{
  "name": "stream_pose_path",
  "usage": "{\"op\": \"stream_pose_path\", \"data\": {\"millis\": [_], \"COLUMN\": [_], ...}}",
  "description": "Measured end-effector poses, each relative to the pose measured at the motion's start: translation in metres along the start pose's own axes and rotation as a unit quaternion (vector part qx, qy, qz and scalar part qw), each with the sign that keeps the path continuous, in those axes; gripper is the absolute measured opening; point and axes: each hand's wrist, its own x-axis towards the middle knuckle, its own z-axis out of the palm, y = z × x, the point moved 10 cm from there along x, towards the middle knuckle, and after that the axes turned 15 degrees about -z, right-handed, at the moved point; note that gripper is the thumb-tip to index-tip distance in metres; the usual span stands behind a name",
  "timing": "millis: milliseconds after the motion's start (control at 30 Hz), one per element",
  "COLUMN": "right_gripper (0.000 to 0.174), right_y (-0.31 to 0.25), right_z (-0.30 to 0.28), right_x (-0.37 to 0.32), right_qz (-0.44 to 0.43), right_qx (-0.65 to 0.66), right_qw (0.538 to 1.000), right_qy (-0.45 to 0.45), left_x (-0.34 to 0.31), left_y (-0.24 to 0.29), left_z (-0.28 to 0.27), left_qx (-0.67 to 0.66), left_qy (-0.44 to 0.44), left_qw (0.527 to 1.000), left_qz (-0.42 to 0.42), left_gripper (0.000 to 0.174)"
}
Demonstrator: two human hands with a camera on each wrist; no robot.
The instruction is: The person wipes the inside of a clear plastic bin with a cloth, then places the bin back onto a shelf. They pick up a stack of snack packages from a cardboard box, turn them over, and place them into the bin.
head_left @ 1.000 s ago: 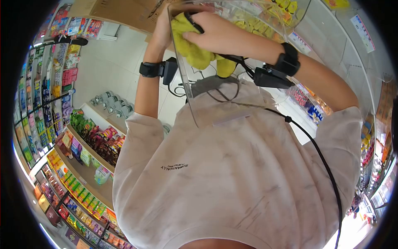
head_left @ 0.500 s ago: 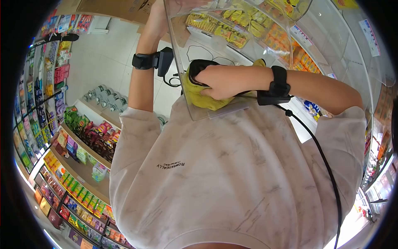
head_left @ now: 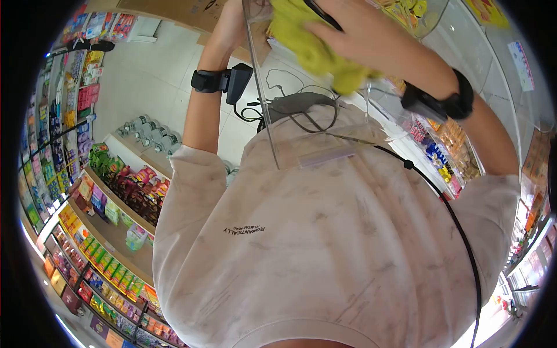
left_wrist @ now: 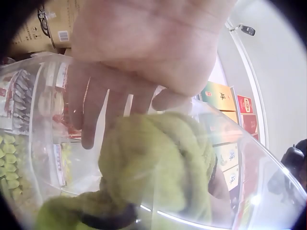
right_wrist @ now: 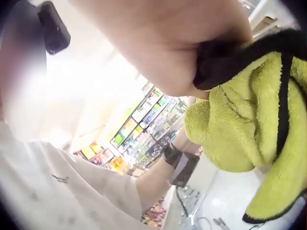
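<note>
Yellow-green terry cloth with black trim (head_left: 313, 46) lies bunched against the upper part of a clear acrylic panel (head_left: 301, 133), near its top edge. The right grip (head_left: 371, 35) is clamped on the cloth, fingers curled into its folds, and presses it to the panel's face. The left grip (head_left: 235, 26) pinches the panel at its upper left corner; in the left wrist view its fingers (left_wrist: 88, 112) show through the plastic on the far side, with the thumb on the near side. A black strap (head_left: 207, 81) circles the left wrist. A black cable (head_left: 447, 209) runs down over the pale marbled shirt (head_left: 325, 249). Shelves of bright packaged goods (head_left: 110, 191) stand well apart, toward the left.
</note>
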Motion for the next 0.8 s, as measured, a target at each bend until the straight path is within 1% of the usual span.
{"op": "stream_pose_path", "data": {"millis": [33,100,200,233,300,333,467,567,667,767,800], "right_gripper": [0.024,0.022,0.02,0.021,0.023,0.025,0.024,0.024,0.023,0.02,0.02], "right_y": [-0.003,0.0,-0.024,-0.028,-0.033,-0.047,-0.079,-0.09,-0.085,-0.058,-0.047], "right_z": [-0.001,0.037,0.087,0.1,0.12,0.12,0.157,0.15,0.137,0.124,0.123], "right_x": [0.011,0.027,0.015,0.01,-0.004,-0.015,-0.05,-0.058,-0.075,-0.103,-0.116], "right_qz": [-0.005,0.007,-0.067,-0.086,-0.125,-0.147,-0.144,-0.201,-0.222,-0.17,-0.157], "right_qx": [-0.015,0.02,-0.05,-0.045,-0.033,-0.012,0.078,0.047,-0.014,-0.004,-0.008], "right_qw": [1.0,0.998,0.992,0.987,0.971,0.974,0.944,0.95,0.931,0.91,0.906], "right_qy": [0.025,-0.055,-0.094,-0.13,-0.202,-0.17,-0.286,-0.234,-0.291,-0.378,-0.392], "left_x": [0.0,0.001,-0.001,-0.002,-0.001,-0.003,-0.009,-0.009,-0.012,-0.016,-0.014], "left_y": [0.0,-0.003,-0.007,-0.007,-0.007,-0.007,-0.011,-0.01,-0.011,-0.007,-0.008], "left_z": [0.003,0.007,0.011,0.011,0.009,0.007,0.008,0.005,0.004,0.006,0.004], "left_qx": [0.0,0.0,0.002,0.001,-0.001,0.0,-0.003,-0.005,-0.001,0.003,0.008], "left_qy": [-0.002,-0.006,-0.009,-0.006,-0.002,0.002,0.005,0.008,0.013,0.014,0.018], "left_qw": [1.0,1.0,1.0,1.0,1.0,1.0,1.0,1.0,1.0,1.0,1.0], "left_qz": [-0.003,-0.009,-0.016,-0.018,-0.019,-0.018,-0.015,-0.012,-0.007,-0.001,-0.003], "left_gripper": [0.092,0.092,0.091,0.091,0.09,0.09,0.089,0.089,0.088,0.087,0.087]}}
